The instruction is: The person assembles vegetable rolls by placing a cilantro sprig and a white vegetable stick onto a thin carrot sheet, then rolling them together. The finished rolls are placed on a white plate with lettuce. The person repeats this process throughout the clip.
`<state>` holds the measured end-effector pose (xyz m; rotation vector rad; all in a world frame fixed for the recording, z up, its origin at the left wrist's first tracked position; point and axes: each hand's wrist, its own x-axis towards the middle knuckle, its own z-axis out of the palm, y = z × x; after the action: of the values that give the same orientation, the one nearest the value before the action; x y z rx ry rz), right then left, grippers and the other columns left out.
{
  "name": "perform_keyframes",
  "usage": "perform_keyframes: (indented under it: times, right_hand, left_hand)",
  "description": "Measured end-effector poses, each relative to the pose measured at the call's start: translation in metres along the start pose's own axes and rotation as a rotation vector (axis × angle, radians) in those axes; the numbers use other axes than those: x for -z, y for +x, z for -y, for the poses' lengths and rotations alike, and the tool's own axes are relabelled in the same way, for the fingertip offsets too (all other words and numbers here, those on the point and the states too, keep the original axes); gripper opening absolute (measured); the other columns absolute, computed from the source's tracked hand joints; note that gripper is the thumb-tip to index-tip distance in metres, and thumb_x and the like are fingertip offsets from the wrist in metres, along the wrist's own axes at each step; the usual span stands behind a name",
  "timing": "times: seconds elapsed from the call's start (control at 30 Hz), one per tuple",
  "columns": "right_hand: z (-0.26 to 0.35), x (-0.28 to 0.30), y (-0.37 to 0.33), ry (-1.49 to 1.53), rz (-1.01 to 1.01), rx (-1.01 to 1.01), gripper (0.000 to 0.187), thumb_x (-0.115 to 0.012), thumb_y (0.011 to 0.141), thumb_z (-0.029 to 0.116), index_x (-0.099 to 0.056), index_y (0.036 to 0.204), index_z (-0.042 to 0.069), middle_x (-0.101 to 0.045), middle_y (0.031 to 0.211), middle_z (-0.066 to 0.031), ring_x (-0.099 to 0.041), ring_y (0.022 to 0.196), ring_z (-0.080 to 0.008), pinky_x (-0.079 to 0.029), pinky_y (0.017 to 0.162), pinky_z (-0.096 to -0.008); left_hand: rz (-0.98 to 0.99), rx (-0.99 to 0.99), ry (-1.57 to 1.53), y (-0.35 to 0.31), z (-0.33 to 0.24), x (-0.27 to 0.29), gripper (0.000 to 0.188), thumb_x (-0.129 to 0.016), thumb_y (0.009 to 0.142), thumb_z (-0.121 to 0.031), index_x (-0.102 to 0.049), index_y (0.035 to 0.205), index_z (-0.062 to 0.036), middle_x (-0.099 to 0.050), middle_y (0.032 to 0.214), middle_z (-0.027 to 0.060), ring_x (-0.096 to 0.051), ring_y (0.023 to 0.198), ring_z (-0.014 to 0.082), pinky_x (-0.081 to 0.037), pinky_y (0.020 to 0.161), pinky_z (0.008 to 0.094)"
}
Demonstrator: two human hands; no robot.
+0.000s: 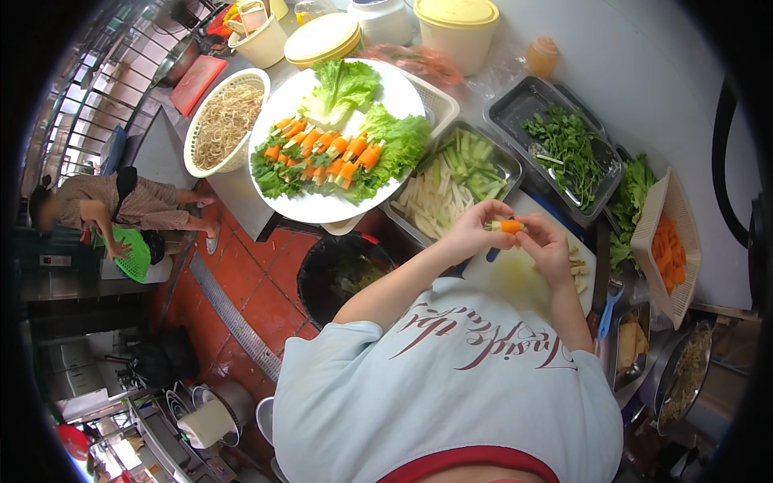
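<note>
1. Orange and green make up the small roll (pixel 507 226) pinched between both hands right of centre in the frame: the left hand (pixel 471 233) closes its fingertips on one end, and the right hand (pixel 547 248) grips the other end, above a white cutting board (pixel 515 278).
2. Done so far, judging by the layout: about a dozen finished carrot rolls (pixel 326 153) lie in rows on lettuce leaves on the large white round plate (pixel 322 208) in the upper middle. One more roll is in hand, and plenty of filling is left.
3. Containers: a metal tray (pixel 509 165) just above the hands holds pale and green vegetable sticks (pixel 451 181); a darker tray (pixel 527 101) to the upper right holds leafy herbs (pixel 568 145).
4. At the right edge, a white slotted basket (pixel 672 201) carries carrot slices (pixel 668 249).
5. In the upper left, a white round basket (pixel 241 157) is full of noodles (pixel 229 121).
6. Below the plate stands a black bin (pixel 310 278) on the red tile floor.
</note>
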<state>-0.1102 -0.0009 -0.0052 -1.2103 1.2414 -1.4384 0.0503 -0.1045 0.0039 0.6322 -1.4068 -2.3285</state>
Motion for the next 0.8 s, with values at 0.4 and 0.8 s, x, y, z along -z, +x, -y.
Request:
perform_keyframes:
  times: [0.4, 0.8]
  right_hand:
    - [0.010, 0.007, -0.010, 0.114, -0.229, 0.025, 0.025, -0.055, 0.083, 0.000, -0.055, 0.108, 0.002, -0.056, 0.100, -0.0065, -0.055, 0.086, -0.0119, -0.045, 0.077, -0.0255]
    - [0.020, 0.078, -0.046, 0.000, -0.457, -0.024, 0.009, -0.055, 0.087, 0.008, -0.058, 0.092, 0.000, -0.058, 0.080, -0.0015, -0.055, 0.075, -0.0065, -0.045, 0.068, -0.0198]
  left_hand:
    - [-0.240, -0.276, 0.123, -0.010, -0.067, 0.048, 0.016, -0.066, 0.076, 0.000, -0.064, 0.091, -0.0007, -0.063, 0.090, 0.0066, -0.060, 0.082, 0.0121, -0.049, 0.076, 0.0243]
    - [-0.947, -0.224, 1.595, 0.014, -0.099, 0.207, 0.028, -0.068, 0.073, -0.032, -0.066, 0.087, -0.0082, -0.066, 0.083, 0.0106, -0.057, 0.085, 0.0297, -0.045, 0.077, 0.0374]
